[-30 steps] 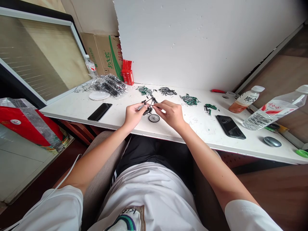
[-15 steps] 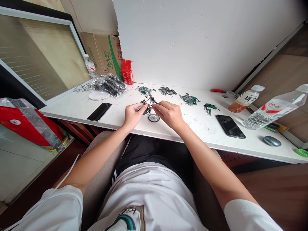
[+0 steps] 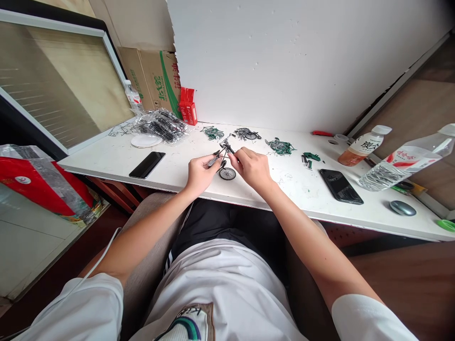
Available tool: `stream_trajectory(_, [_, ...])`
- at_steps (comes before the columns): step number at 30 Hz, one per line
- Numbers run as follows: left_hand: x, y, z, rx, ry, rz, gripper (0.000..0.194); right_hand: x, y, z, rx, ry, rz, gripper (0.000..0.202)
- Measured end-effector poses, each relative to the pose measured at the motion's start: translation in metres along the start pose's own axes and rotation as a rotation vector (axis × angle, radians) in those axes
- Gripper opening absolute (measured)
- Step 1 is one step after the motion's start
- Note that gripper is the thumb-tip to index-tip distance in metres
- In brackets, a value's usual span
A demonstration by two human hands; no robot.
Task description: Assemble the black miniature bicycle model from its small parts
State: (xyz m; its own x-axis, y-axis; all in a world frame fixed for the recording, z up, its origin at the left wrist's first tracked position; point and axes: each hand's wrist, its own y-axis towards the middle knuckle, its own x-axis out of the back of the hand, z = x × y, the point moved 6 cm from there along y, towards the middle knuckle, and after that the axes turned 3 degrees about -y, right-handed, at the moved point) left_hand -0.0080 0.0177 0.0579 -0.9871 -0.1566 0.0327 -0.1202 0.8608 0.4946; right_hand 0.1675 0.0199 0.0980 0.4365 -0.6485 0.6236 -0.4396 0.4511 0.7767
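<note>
A small black model bicycle [image 3: 223, 150] is held above the white table between my two hands. My left hand [image 3: 203, 174] pinches it from the left, with the fingers closed near its seat end. From the right, my right hand [image 3: 251, 165] has its fingertips pressed together on the frame; whether they also pinch a tiny part is hidden. A spoked black wheel [image 3: 227, 174] shows just below the frame, between the hands; I cannot tell whether it is attached.
Green model parts [image 3: 280, 146] and black model parts [image 3: 248, 134] lie behind my hands. A clear bag of black parts [image 3: 161, 125] sits back left. One phone [image 3: 147, 165] is at left, another phone [image 3: 340, 186] at right, near a tea bottle [image 3: 365, 146] and a water bottle [image 3: 407, 161].
My left hand and the model bicycle have shifted slightly to the right, and the bicycle's tilt has changed a little. My right hand stays close to the same place.
</note>
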Motion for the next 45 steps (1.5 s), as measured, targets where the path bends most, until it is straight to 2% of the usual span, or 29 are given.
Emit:
stream_trajectory(5, [0.0013, 0.0001, -0.0005, 0.007, 0.006, -0.025, 0.038, 0.0002, -0.0003, -0.0006, 0.032, 0.081, 0.121, 0.047])
stream_trajectory(9, [0.0034, 0.0051, 0.0028, -0.010, -0.034, -0.025, 0.039, -0.0007, 0.0003, 0.0004, 0.019, 0.171, 0.164, 0.038])
stream_trajectory(25, [0.0056, 0.0074, 0.0044, -0.022, 0.010, -0.016, 0.033, 0.0028, 0.0022, 0.0031, 0.046, 0.223, 0.120, 0.020])
stream_trajectory(35, [0.0067, 0.0071, -0.0002, -0.016, 0.030, -0.025, 0.037, 0.0009, 0.0021, 0.0047, 0.057, 0.159, 0.103, 0.020])
stream_trajectory(45, [0.0061, 0.0052, -0.0004, -0.029, 0.044, -0.014, 0.036, -0.0043, 0.0025, 0.0038, 0.024, 0.115, 0.130, 0.043])
